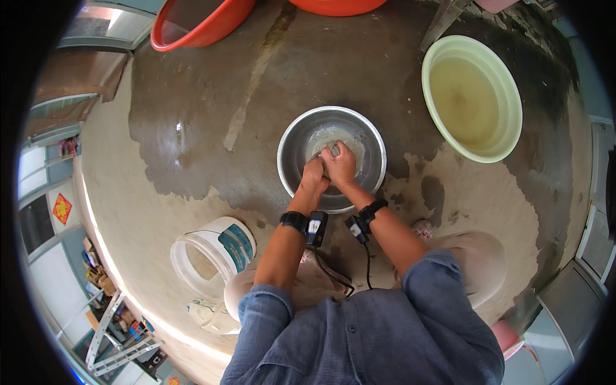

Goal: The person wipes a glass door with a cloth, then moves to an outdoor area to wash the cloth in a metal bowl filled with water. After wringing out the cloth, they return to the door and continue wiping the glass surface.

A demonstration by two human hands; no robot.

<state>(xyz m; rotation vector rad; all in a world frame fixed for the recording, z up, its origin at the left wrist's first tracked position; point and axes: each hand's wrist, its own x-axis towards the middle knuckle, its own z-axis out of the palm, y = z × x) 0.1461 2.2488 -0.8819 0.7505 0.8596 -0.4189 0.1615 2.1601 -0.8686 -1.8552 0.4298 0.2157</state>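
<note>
A round metal basin (288,159) stands on the wet concrete floor before me, with cloudy whitish liquid (320,137) in its bottom. Both of my hands are inside it, close together. Between them they squeeze a greyish wet lump (333,148), which may be cloth or a soft mass; I cannot tell which. My left hand (314,173) grips its left side, and my right hand (340,163) closes over it from the right, thumb and fingers bent. The hands hide most of the lump. Each wrist wears a black strap with a small cabled device.
A pale green tub (512,113) of yellowish water stands at the upper right, near a wooden leg (442,24). Red basins (207,36) are at the top edge. By my left knee an open white plastic bucket (211,231) lies tilted or stands. A stepladder (103,332) is at the lower left.
</note>
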